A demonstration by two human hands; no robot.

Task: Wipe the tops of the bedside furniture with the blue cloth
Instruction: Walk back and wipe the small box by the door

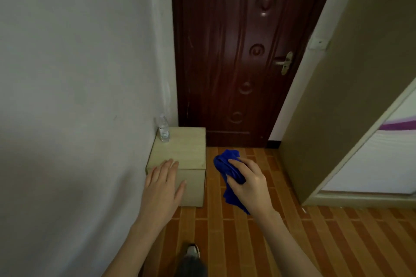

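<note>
Beside the bedside cabinet (pixel 186 150), at its three o'clock, the right grip (pixel 247 184) held the blue cloth (pixel 226 163) bunched above the floor (pixel 337 243); soft, light and limp, it seemed best gathered mid-wad. The left grip (pixel 162 186) hovered flat, fingers straight, over the cabinet's six o'clock edge.

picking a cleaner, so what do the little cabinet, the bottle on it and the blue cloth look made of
Pale boxy bedside cabinet: matt laminated board, seemingly, with faint wood grain; possibly veneer. Small clear bottle on its back corner: probably plastic, transparent, glossy. Crumpled blue cloth gripped in the right hand: soft matt folds, likely microfibre.
</note>
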